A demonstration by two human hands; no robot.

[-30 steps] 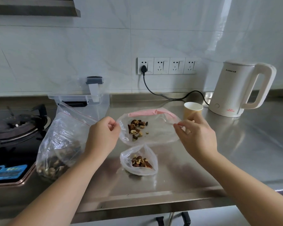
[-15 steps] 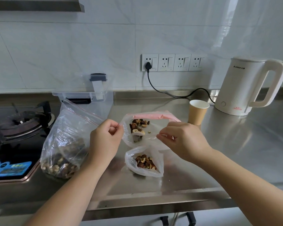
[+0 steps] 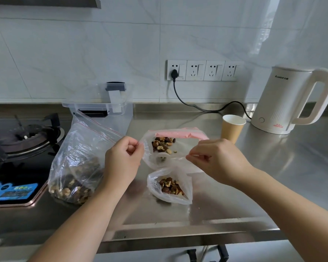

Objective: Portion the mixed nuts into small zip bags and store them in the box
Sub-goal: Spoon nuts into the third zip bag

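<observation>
A small clear zip bag (image 3: 180,148) with a handful of mixed nuts hangs just above the steel counter, stretched between my hands. My left hand (image 3: 122,159) pinches its left edge and my right hand (image 3: 214,159) pinches its near rim. Below it a second small bag of nuts (image 3: 170,186) lies on the counter. The big zip bag of mixed nuts (image 3: 78,165) stands to the left, partly behind my left wrist. A clear plastic box (image 3: 100,108) with its lid leaning up sits at the back by the wall.
A brown paper cup (image 3: 232,127) stands right of the bags, with a white electric kettle (image 3: 290,99) and its cord behind it. A gas hob (image 3: 21,140) fills the left side. Pink-topped flat bags (image 3: 178,133) lie under the held bag. The counter's front edge (image 3: 178,237) runs below.
My right hand has slid left along the bag's rim towards my left hand, bunching the bag narrower. My left hand has kept its pinch.
</observation>
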